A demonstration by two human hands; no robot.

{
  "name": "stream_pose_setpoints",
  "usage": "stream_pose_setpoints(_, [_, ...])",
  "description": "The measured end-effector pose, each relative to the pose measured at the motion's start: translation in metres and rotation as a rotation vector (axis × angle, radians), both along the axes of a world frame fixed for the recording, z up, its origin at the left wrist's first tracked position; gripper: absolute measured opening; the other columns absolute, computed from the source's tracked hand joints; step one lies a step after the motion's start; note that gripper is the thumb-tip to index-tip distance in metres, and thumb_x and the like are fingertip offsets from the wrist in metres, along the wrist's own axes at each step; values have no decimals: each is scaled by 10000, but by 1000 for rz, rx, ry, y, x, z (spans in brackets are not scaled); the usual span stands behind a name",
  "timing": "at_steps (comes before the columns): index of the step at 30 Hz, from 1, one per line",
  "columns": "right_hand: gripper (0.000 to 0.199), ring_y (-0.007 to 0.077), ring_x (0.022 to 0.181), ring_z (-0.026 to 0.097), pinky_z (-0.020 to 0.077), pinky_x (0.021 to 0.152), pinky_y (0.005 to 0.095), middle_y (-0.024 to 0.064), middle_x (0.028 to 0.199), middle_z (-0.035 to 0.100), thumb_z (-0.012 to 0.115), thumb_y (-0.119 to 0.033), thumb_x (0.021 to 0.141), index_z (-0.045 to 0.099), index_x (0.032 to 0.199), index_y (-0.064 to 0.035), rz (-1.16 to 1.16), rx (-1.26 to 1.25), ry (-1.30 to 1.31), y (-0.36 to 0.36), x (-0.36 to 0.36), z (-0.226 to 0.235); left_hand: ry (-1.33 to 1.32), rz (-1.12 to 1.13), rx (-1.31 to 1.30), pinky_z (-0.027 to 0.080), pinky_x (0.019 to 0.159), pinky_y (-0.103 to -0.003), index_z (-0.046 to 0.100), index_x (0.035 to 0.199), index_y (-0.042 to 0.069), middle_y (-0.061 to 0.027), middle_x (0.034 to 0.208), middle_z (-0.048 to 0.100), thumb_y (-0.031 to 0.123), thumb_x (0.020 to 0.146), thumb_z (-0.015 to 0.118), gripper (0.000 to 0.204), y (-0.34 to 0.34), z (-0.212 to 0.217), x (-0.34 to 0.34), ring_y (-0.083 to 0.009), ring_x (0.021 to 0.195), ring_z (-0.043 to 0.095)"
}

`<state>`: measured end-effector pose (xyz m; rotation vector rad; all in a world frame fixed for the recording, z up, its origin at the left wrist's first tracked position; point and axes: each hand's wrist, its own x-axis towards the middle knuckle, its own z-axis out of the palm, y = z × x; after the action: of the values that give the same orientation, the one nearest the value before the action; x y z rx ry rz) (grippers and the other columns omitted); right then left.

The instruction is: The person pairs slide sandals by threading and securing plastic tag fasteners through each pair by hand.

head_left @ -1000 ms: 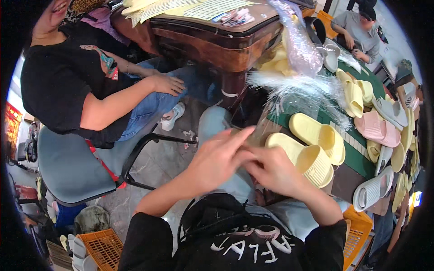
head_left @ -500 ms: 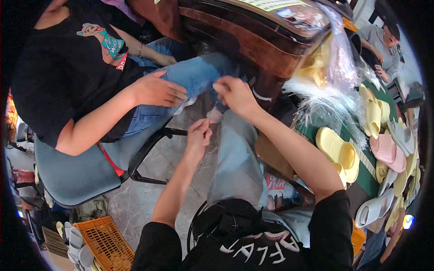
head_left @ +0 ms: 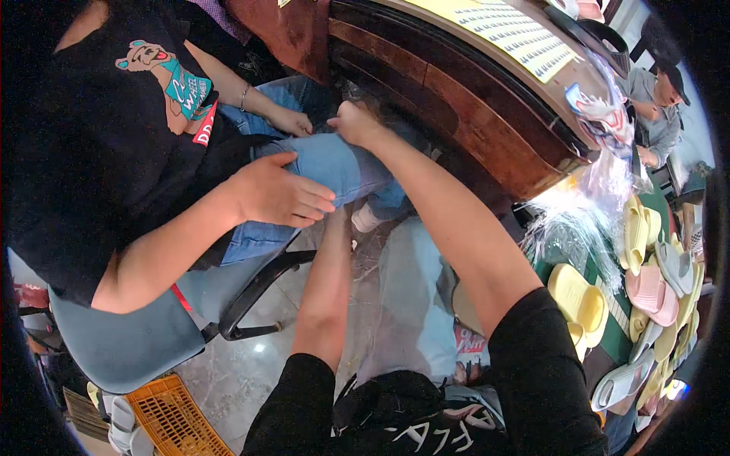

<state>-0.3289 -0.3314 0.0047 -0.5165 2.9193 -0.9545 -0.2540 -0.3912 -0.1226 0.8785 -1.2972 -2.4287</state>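
My right hand (head_left: 356, 124) is closed above the far side of a seated co-worker's knee in blue jeans (head_left: 327, 163). What its fingers hold, if anything, I cannot make out. My left forearm (head_left: 325, 304) reaches up beneath that knee. The left hand itself is hidden behind the co-worker's leg and hand, so its fingers do not show. The co-worker's near hand (head_left: 285, 194) lies spread on the knee, just above my left wrist. Their other hand (head_left: 293, 121) rests in the lap, a little left of my right hand.
A dark brown wooden desk (head_left: 456, 106) with a yellow printed sheet (head_left: 506, 34) stands ahead. On the right, a green table (head_left: 616, 330) bears yellow slippers (head_left: 578, 296), pink slippers (head_left: 652, 292) and clear plastic wrap (head_left: 566, 228). An orange crate (head_left: 171, 418) and a chair (head_left: 125, 327) are left.
Both my hands have moved forward; the right also went left. My left hand has passed out of sight beneath the co-worker's leg. The view has shifted, showing more of the desk and sheet.
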Motion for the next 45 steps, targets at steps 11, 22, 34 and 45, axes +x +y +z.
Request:
stream_pose_setpoints(11, [262,245,705,624,471,649,371,188,777,644,721,-246,695,682,813,-15,330,-40,-17,6,-47,-41,34,12,-134,296,387,-215,539,930,54,-29,666,532,184,900,495,140,-19,-16,7,-111,472,443])
stream_pose_setpoints(22, [119,310,649,623,475,606,381,174,683,617,657,-155,721,664,749,-39,55,-331,372,17,19,-6,48,27,-276,307,391,-220,534,923,50,-41,679,544,179,896,499,137,31,-18,28,-122,481,459])
stream_pose_setpoints(34, [91,329,832,565,445,660,466,120,829,570,610,-113,751,547,801,-73,-63,-43,597,40,58,7,40,-130,-13,236,373,-189,564,1053,39,-36,695,581,203,919,486,226,57,48,104,-30,422,345])
stream_pose_setpoints(45, [183,339,807,615,473,688,427,166,819,642,628,-219,779,639,833,-44,-96,-158,313,59,76,15,251,-304,-1188,378,406,-262,604,917,-23,-78,584,613,157,888,511,205,33,73,100,-95,440,526])
